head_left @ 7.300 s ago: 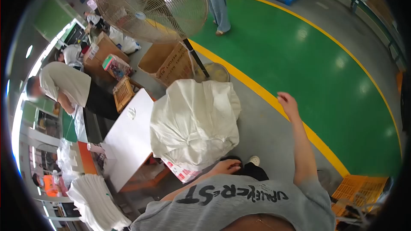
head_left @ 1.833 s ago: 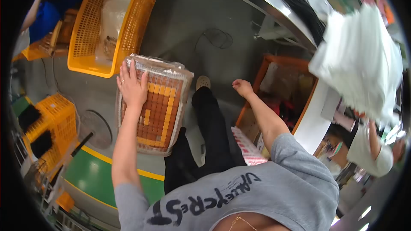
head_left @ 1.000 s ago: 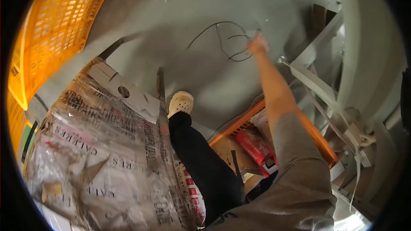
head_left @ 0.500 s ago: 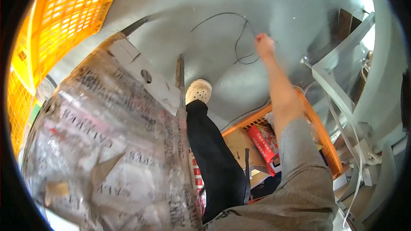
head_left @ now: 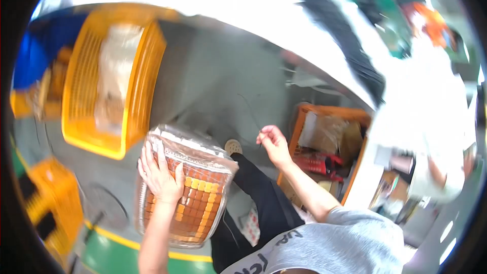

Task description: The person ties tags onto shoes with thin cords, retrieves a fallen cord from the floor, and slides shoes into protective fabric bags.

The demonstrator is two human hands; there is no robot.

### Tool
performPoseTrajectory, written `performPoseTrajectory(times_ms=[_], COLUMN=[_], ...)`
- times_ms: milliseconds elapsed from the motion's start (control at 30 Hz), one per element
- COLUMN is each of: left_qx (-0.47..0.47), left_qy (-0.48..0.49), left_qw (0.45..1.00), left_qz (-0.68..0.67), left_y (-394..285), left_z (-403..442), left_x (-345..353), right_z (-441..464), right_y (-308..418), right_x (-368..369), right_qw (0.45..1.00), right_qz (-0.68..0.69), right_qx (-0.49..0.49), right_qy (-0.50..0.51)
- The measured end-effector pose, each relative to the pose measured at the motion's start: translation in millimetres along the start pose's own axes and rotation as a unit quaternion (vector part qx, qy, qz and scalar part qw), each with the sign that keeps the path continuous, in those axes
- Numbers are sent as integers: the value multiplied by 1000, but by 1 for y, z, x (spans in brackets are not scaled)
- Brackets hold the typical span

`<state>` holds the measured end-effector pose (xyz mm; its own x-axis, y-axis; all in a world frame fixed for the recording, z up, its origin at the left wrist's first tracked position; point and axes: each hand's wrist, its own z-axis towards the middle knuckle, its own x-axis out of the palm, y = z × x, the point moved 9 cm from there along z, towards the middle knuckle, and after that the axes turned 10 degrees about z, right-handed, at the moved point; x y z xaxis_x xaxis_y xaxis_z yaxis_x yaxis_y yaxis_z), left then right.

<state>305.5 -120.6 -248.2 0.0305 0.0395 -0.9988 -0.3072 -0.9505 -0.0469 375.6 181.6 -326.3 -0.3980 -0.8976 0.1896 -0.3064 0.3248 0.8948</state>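
Note:
My left hand (head_left: pixel 163 175) lies with fingers stretched out on a plastic-wrapped bundle (head_left: pixel 200 198). Through the clear film show small brown square tiles with a pattern of yellow ones, like a tiled seat mat. My right hand (head_left: pixel 274 144) is raised over the floor, thumb and fingers pinched on a thin dark wire (head_left: pixel 250 105), which trails up and to the left. Beneath that hand, a beige clog (head_left: pixel 233 146) shows on my foot.
A yellow crate (head_left: pixel 129 116) with plastic-wrapped contents stands ahead to the left. An orange crate (head_left: pixel 303 122) at right holds cardboard and a red package (head_left: pixel 317 165). More yellow crates (head_left: pixel 56 198) are lower left. A blurred co-worker in white (head_left: pixel 426 106) is at far right.
My right hand has come up from the floor with the wire. The view has lifted and widened, and my left hand has appeared on the tiled bundle.

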Motion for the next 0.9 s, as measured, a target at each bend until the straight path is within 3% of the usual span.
performPoseTrajectory(times_ms=[133,200,233,300,333,400,467,600,667,733,767,800,833,867,900], left_qx=[-3,141,199,240,299,212,196,123,183,208,235,249,246,243,306], left_qy=[-123,-184,-192,-96,-84,174,227,210,63,54,52,21,25,29,-44], left_qw=[990,943,930,915,877,717,597,638,755,761,765,803,822,840,841], left_qz=[-75,-240,-242,-311,-367,-641,-744,-731,-627,-612,-598,-541,-513,-484,-445], left_y=[-16,-81,-114,-174,-199,-235,-256,-273,-285,-297,-303,-305,-307,-310,-318], left_z=[-7,-1,3,23,35,56,71,121,148,174,186,200,215,232,247], left_x=[-37,-135,-171,-227,-243,-228,-234,-243,-273,-283,-289,-294,-293,-292,-297], right_z=[-89,-117,-125,-133,-132,-123,-109,-95,-92,-97,-115,-114,-99,-93,-87], right_y=[139,193,215,252,276,324,367,468,511,558,587,605,614,624,631], right_x=[29,42,46,51,49,35,5,-32,-33,-36,-23,-24,-31,-28,-21], right_qw=[994,983,980,971,969,966,977,952,925,869,871,755,755,700,640], right_qz=[-76,-101,-83,-46,-37,-52,1,60,31,-91,-182,-207,-206,-266,-324], right_qx=[-24,-44,-42,-31,-46,-96,-123,-294,-376,-480,-424,-599,-599,-635,-666], right_qy=[78,150,176,234,241,233,172,63,41,-74,-168,-171,-173,-191,-206])
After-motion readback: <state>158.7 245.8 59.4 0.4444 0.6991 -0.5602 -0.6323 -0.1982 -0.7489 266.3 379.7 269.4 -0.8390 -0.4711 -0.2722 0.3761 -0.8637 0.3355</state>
